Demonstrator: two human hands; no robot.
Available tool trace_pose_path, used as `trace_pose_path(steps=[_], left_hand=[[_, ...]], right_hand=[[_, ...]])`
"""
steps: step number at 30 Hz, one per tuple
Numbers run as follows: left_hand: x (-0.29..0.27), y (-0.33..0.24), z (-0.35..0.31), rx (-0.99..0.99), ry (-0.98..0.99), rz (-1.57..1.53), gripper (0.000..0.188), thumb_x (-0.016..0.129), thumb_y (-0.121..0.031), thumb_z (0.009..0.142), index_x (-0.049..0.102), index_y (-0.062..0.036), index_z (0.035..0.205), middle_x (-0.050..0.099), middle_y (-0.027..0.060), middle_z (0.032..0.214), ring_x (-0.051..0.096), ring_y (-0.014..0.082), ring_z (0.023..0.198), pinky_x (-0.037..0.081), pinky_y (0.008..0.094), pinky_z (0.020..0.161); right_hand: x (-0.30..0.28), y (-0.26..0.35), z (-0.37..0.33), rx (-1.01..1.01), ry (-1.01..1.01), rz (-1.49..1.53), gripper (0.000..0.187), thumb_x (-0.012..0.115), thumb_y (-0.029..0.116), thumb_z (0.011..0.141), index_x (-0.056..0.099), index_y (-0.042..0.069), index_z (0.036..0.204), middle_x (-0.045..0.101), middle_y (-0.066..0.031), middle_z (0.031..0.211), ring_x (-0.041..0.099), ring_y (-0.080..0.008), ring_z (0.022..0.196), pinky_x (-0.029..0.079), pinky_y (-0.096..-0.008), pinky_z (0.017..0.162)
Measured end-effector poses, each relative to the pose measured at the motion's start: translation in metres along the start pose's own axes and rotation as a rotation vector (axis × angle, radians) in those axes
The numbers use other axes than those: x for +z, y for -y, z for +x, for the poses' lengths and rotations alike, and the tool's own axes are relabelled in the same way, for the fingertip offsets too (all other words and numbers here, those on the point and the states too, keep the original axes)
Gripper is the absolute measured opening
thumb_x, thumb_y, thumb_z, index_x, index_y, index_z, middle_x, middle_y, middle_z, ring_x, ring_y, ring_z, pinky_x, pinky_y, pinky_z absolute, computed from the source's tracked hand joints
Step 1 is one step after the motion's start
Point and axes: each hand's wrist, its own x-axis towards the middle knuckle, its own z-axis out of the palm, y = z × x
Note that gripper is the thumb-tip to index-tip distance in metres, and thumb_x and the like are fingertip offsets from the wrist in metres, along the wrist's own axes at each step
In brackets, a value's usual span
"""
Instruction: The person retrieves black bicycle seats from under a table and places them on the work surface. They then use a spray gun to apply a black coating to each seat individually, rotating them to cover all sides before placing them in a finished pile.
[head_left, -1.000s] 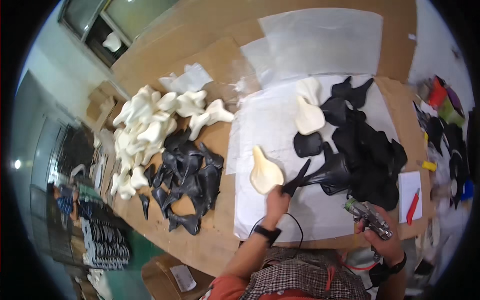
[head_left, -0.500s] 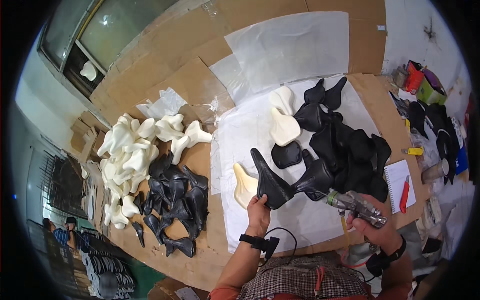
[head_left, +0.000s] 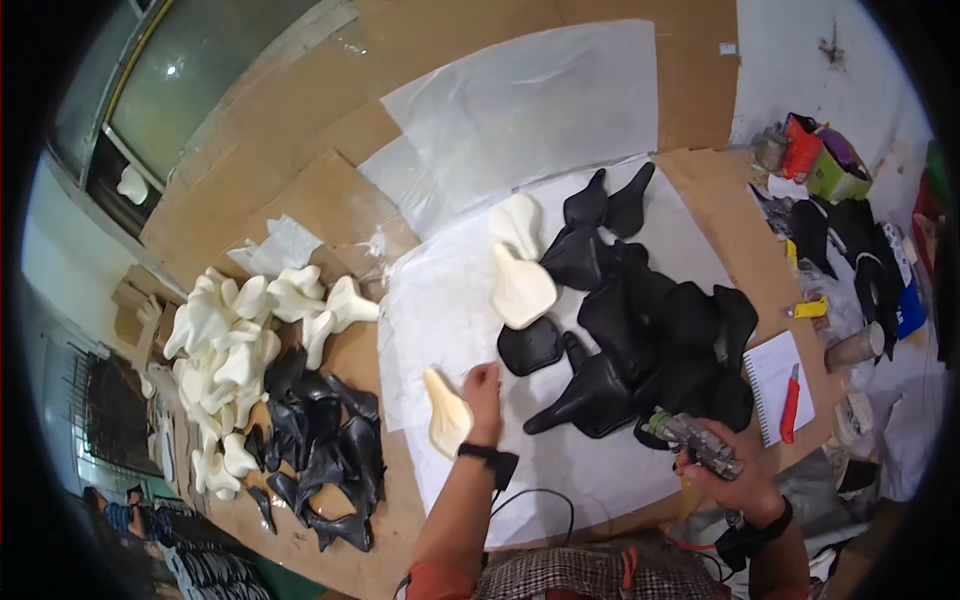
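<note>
My left hand [head_left: 484,408] is over the white sheet, its fingers curled in with nothing showing in them. Just to its left lies a cream foam saddle pad [head_left: 446,412]. My right hand [head_left: 735,470] is wrapped round a metallic spray gun [head_left: 700,445] with a greenish front end, which points up and left toward the black saddles. Closest to the gun is a black bicycle saddle [head_left: 590,395], its narrow nose toward my left hand. A heap of black saddles [head_left: 625,300] spreads behind it. Two more cream pads [head_left: 522,285] rest farther back, near a rounded black piece [head_left: 530,345].
On the left are a heap of cream saddle pads [head_left: 225,345] and a pile of glossy black saddle shells [head_left: 325,450]. A notebook [head_left: 775,385] with a red cutter [head_left: 790,405] lies at the right. Cardboard [head_left: 300,150] stands behind. A black cable [head_left: 545,492] loops near me.
The black saddle that my left hand held is out of that hand; where it lies now I cannot tell. The view has shifted to the right. My right hand keeps the spray gun.
</note>
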Motion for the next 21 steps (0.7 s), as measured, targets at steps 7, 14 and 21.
trace_pose_path(steps=[7, 14, 21], left_hand=[[0.125, -0.048, 0.021, 0.119, 0.15, 0.965, 0.056, 0.067, -0.043, 0.069, 0.054, 0.0011, 0.1, 0.06, 0.0229, 0.098, 0.058, 0.038, 0.095, 0.047, 0.043, 0.082], [0.023, -0.073, 0.013, -0.138, 0.15, 0.245, 0.015, 0.057, -0.014, 0.081, 0.057, 0.0005, 0.084, 0.061, 0.0123, 0.077, 0.061, 0.0219, 0.073, 0.05, 0.0364, 0.068], [-0.051, -0.045, -0.07, -0.3, 0.104, -0.696, 0.01, 0.051, -0.006, 0.09, 0.049, -0.0071, 0.079, 0.055, 0.0038, 0.08, 0.056, 0.016, 0.073, 0.049, 0.0365, 0.076]], right_hand=[[-0.009, 0.006, 0.015, 0.037, 0.062, -0.057, 0.057, 0.071, 0.013, 0.078, 0.043, 0.001, 0.126, 0.061, -0.0037, 0.094, 0.056, -0.0088, 0.086, 0.045, -0.0234, 0.079], [-0.002, 0.028, 0.009, 0.147, 0.174, -0.015, 0.056, 0.07, 0.018, 0.08, 0.044, -0.001, 0.126, 0.061, -0.0056, 0.093, 0.056, -0.0083, 0.086, 0.045, -0.0243, 0.076], [0.021, 0.024, 0.002, -0.006, 0.221, -0.13, 0.05, 0.069, 0.015, 0.08, 0.047, -0.002, 0.122, 0.062, -0.0052, 0.091, 0.057, -0.0077, 0.08, 0.046, -0.0228, 0.07]])
